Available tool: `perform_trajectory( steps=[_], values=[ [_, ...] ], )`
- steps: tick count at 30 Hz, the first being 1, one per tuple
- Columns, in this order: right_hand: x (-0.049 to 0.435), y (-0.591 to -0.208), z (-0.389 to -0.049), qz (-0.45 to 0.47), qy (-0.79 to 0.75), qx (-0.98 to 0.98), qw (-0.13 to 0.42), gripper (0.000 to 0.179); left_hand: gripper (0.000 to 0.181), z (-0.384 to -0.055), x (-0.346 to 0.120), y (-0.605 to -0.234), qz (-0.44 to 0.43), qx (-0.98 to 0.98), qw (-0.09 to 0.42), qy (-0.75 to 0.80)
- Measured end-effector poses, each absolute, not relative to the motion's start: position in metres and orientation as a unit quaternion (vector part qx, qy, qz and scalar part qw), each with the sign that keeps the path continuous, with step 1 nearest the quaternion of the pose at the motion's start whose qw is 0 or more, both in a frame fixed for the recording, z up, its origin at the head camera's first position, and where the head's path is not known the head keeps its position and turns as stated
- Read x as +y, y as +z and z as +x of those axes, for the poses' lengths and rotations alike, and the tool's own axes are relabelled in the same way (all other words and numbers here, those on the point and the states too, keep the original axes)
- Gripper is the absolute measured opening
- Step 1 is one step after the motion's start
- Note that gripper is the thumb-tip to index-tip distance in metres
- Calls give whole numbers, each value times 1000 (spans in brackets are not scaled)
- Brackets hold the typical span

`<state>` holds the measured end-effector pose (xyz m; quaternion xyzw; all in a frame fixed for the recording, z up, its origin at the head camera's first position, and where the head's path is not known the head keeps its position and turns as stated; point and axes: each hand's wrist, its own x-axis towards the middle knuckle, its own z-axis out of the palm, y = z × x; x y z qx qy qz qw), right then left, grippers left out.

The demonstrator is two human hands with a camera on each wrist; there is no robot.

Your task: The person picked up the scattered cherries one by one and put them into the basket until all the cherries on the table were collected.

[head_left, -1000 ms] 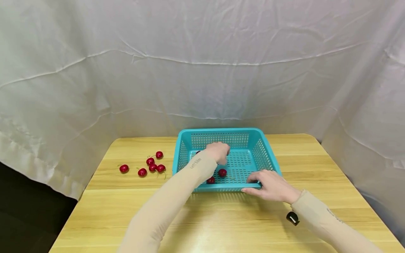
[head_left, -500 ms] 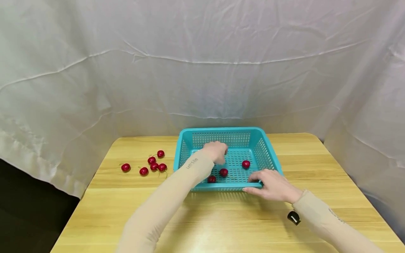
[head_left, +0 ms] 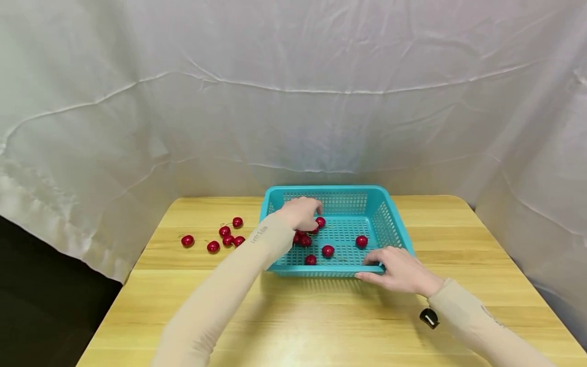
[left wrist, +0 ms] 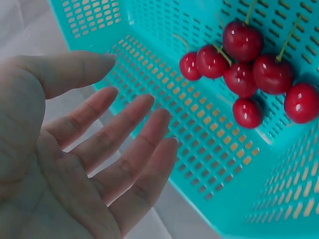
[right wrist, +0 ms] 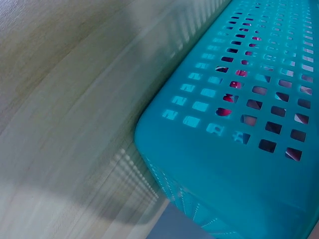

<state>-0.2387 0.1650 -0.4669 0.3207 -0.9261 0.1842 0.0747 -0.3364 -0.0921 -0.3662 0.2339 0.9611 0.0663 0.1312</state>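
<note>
A turquoise plastic basket [head_left: 330, 189] with slotted sides stands on the wooden table. Over its left part hovers my left hand [head_left: 300, 212], fingers spread and extended, holding nothing. In the left wrist view the palm [left wrist: 55, 184] faces a cluster of red stemmed cherries [left wrist: 240, 78] lying in the basket. Further cherries lie apart on its floor, one cherry [head_left: 361, 241] toward the right and another cherry [head_left: 327, 251] near the middle. My right hand [head_left: 398, 270] grips the basket's front rim at the right corner, thumb outside, fingers inside. The right wrist view mostly shows the basket's wall [right wrist: 199, 154].
Several loose cherries [head_left: 213, 246] lie on the table left of the basket. A small black object [head_left: 429, 318] shows beside the right sleeve. Pale cloth [head_left: 293, 127] hangs behind and at both sides of the wooden table [head_left: 321, 321].
My left hand has drawn slightly left and up, and its fingers have straightened. More cherries now show in the basket, including one at the right. The right hand keeps its grip on the rim.
</note>
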Motion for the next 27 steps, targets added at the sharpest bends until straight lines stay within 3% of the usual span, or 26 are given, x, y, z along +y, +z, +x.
perform_trajectory(
  steps=[11, 27],
  values=[
    [167, -469, -240, 319, 181, -927, 80, 29, 39, -350, -139, -348, 237, 962, 84, 102],
    [169, -470, -239, 328, 173, -924, 92, 27, 48, -356, -262, -340, 153, 965, -16, 212]
  ],
)
